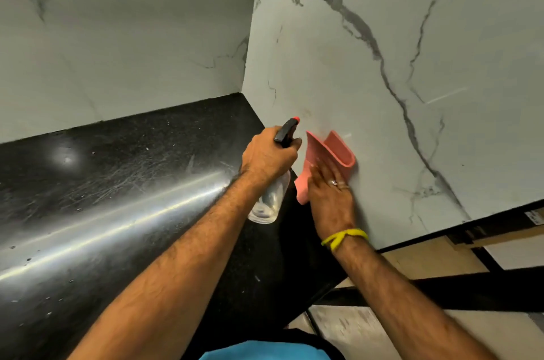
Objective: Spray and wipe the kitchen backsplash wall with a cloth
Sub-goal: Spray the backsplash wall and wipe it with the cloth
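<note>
— So, starting at nine o'clock, what's there?

— Black countertop (103, 197), speckled and scratched, with a bright streak of glare across it. Behind it, at eleven o'clock, one marble-look wall panel (117, 36) with grey veins.

— And toward the middle?

— The left hand (269, 158) is wrapped around the neck of a spray bottle (272, 197). Its body is clear; the black head has a red nozzle tip aimed at the wall. I can't make out any label or writing on it.

— The cloth?

— Pink cloth (329, 153), just right of the bottle, at about five o'clock from the corner seam. The right hand (331, 197) presses it flat against the backsplash wall (412, 65), fingers straight; the cloth's upper edge curls away from the surface. There's a ring on one finger and a yellow thread band (344, 237) at the wrist.

— Anything readable at three or four o'clock?

— A small white tag (534, 217) at the far right edge, too blurred to read.
</note>
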